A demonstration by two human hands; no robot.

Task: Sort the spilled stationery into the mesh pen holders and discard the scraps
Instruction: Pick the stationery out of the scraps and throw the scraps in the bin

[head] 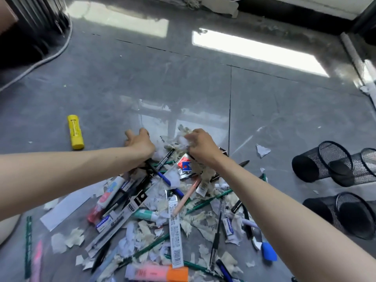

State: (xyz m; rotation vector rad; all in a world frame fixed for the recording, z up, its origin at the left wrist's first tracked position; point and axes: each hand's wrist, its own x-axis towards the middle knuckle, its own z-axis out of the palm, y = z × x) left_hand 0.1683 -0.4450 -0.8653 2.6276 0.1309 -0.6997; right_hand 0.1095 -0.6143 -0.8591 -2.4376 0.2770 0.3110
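A yellow glue stick (75, 132) is seen at far left on the glossy grey floor (183, 78), and black mesh pen holders (317, 165) at right. In the near pile, cream and white paper scraps (146, 231) are mixed with green pencils (211, 200), a blue pen (162, 177) and a pink-and-orange highlighter (156, 272).

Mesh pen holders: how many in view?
3, all lying on their sides at right: front holder, rear holder just behind it at the frame edge, lower holder nearer the camera. Others may sit outside the frame.

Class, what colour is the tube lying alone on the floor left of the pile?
Yellow; the tube shows clearly in the head view.
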